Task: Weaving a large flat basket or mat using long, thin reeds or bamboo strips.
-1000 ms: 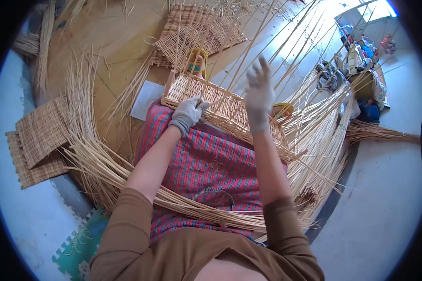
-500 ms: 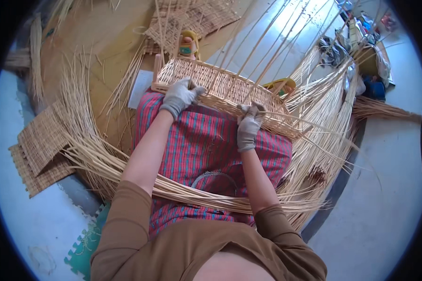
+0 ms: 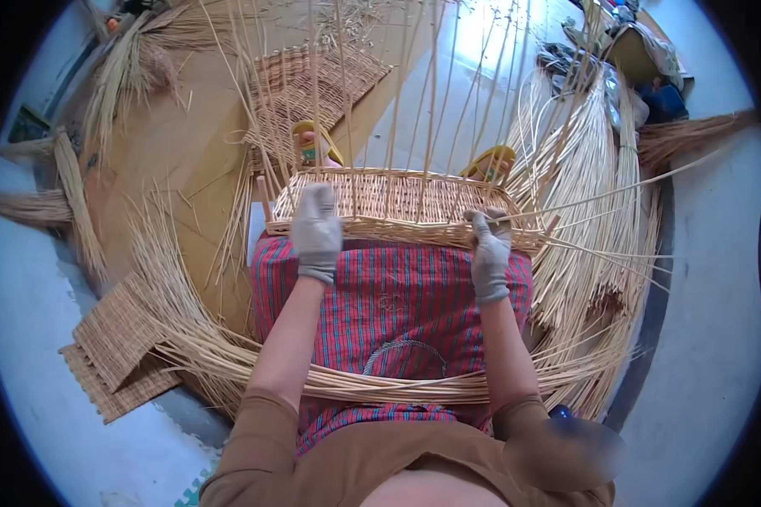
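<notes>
I've got the left hand (image 3: 316, 230) and right hand (image 3: 489, 253) both clamped on the half-woven basket (image 3: 397, 207) across the lap, and a hard squeeze could snap its upright stakes (image 3: 431, 101).

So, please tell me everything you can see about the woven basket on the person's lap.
The woven basket is a half-made rectangular piece of pale straw-coloured cane. Its low sides are woven, and many thin loose stakes rise from its rim. It lies flat on the red checked cloth over the person's knees. The gloved left hand presses on its near left part; the gloved right hand grips its near right corner.
</notes>
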`<state>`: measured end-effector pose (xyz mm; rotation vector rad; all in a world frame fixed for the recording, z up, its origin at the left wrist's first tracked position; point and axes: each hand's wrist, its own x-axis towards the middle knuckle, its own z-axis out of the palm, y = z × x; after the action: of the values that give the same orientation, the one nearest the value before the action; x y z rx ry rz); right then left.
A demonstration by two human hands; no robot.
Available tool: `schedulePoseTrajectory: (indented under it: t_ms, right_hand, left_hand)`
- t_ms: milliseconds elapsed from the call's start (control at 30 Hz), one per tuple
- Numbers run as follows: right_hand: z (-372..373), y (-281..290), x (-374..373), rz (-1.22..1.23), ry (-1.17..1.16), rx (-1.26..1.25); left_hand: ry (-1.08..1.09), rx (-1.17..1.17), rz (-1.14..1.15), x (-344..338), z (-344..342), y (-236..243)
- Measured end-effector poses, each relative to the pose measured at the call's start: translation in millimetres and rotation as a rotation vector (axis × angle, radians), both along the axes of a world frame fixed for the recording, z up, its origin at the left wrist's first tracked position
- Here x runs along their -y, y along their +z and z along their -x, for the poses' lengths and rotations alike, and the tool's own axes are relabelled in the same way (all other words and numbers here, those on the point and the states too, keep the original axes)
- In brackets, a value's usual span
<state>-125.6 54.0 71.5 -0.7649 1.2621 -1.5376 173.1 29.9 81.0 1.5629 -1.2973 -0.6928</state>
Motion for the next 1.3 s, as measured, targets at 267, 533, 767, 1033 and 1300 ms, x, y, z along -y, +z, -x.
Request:
schedulePoseTrajectory:
  t_ms: [267,533,767,1033,1300]
  right_hand:
    - [-43.6,30.8,73.5,0.174,0.238,-0.464]
    - [-43.0,31.8,97.3,0.096,0.752,-0.562]
    - [-57.5,90.6,122.1,0.379,0.559,-0.793]
    - [-50.9,111.2,94.9,0.534,0.519,-1.188]
    - [-108.2,98.7,199.9,0.545,0.237,-1.581]
  left_hand:
    - [-0.35,0.022,-0.621,15.5,63.3,-23.7]
    - [-0.389,-0.106,-0.62,21.4,50.6,-27.5]
    - [-0.381,-0.214,-0.527,11.9,56.5,-36.5]
    - [-0.343,0.095,-0.569,10.0,53.4,-15.3]
    - [-0.133,0.61,-0.342,14.1,71.0,-52.3]
